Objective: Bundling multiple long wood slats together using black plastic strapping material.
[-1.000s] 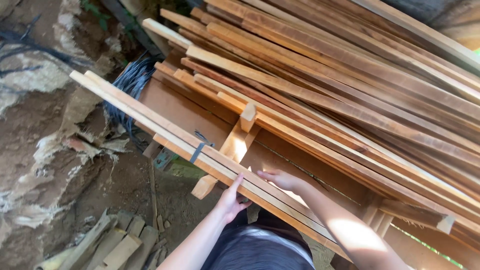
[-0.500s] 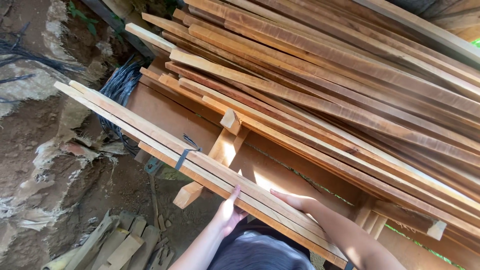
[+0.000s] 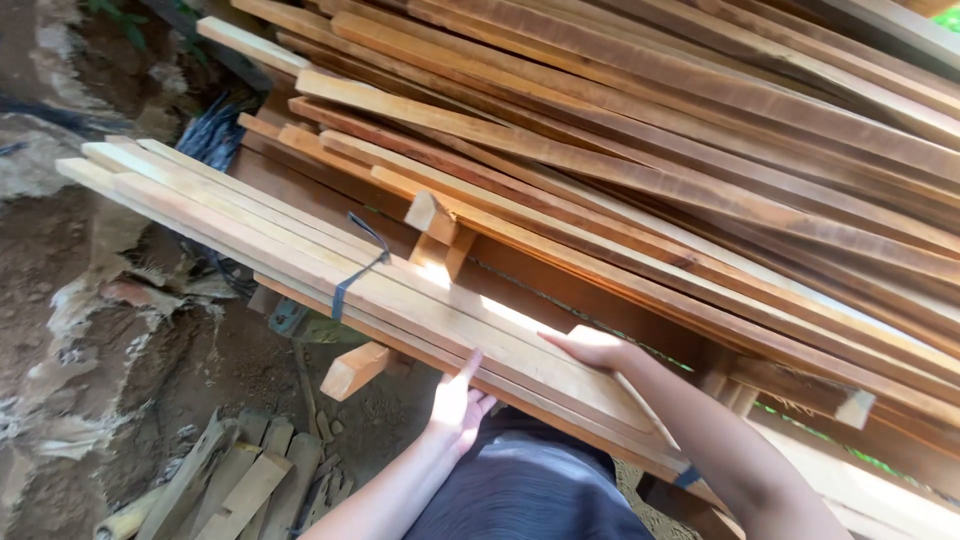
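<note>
Bundle of strapped wooden slats (image 3: 300, 255): lies atop a crosspiece (image 3: 400, 310), beside the stacked lumber pile (image 3: 650, 130). Left hand (image 3: 455, 405) cups the near edge; right hand (image 3: 595, 348) lies flat on top, neither clamped. Likely stiff, long, heavy; best held underneath at both edges.

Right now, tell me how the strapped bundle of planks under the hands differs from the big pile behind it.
The strapped bundle is a few pale planks bound by a dark strap; the big pile is many loose, redder-brown planks. The left hand and right hand touch the bundle; the pile is untouched. Both are long, thin boards lying at a similar slant.
</note>
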